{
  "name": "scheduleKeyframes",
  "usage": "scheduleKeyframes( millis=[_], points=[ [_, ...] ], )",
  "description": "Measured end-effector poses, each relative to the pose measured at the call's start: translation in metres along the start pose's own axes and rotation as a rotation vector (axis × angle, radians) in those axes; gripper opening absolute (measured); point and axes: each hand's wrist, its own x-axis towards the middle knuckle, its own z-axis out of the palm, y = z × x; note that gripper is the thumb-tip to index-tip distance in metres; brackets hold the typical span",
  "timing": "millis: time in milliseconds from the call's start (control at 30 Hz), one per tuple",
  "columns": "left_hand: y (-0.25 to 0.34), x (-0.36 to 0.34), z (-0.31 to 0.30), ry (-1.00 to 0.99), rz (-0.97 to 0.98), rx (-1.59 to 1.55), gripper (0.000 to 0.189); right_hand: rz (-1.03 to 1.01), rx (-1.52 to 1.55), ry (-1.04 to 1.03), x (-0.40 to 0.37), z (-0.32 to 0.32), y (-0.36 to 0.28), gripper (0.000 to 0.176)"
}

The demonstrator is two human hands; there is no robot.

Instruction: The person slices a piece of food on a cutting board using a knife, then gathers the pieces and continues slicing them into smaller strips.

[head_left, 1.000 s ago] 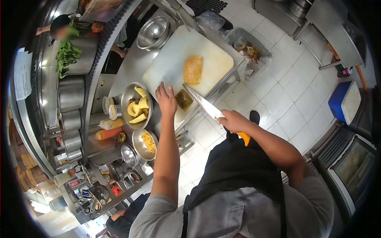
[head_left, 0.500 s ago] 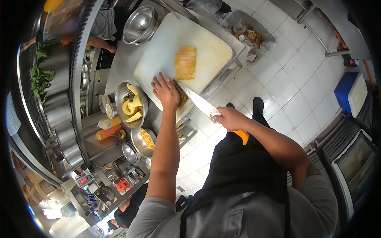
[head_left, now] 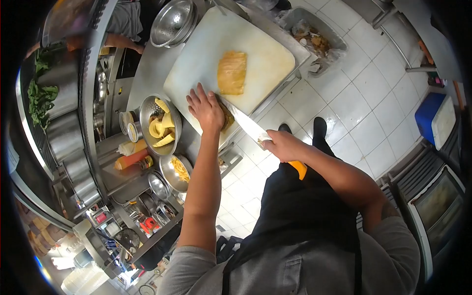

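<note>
My right hand [head_left: 284, 145] grips the handle of a large knife [head_left: 250, 125] with a yellow end. The blade points up and left, its tip beside my left hand [head_left: 206, 109]. That hand lies with fingers spread at the near left edge of a white cutting board [head_left: 196, 64]. A brownish piece of food [head_left: 227, 119] is partly hidden between my left hand and the blade. Farther up the board lies a flat, golden sliced block [head_left: 232, 73]. Left of my hand, a perforated bowl [head_left: 143, 119] holds yellow curved pieces [head_left: 165, 129].
Metal colanders [head_left: 172, 23] stand beyond the board's left corner. A bowl of yellow strips [head_left: 179, 169] and sauce bottles [head_left: 132, 161] are at the left. A waste bin [head_left: 339, 55] stands past the board's right side. Another person's arm [head_left: 120, 41] shows at the upper left.
The view has shifted slightly. At the lower left, the other person's arm and hand are no longer visible. My hands and the knife hold nearly the same pose.
</note>
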Motion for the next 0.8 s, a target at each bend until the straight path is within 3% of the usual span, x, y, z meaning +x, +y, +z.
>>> scheduleKeyframes(
  millis=[267,467,567,800],
  points=[
    [0.002,-0.001,0.0,0.031,0.001,-0.009,0.059,0.058,0.098,-0.033,0.036,0.003,-0.029,0.036],
    [0.002,-0.001,-0.001,0.058,-0.001,-0.023,0.058,-0.01,0.044,0.006,0.031,0.017,-0.01,0.035],
    [0.001,-0.001,0.001,0.069,0.008,-0.031,0.058,0.054,0.112,-0.073,-0.002,0.015,-0.011,0.034],
    [0.003,-0.003,-0.001,0.086,0.008,-0.026,0.061,0.025,0.118,-0.04,0.027,0.024,-0.02,0.033]
  ],
)
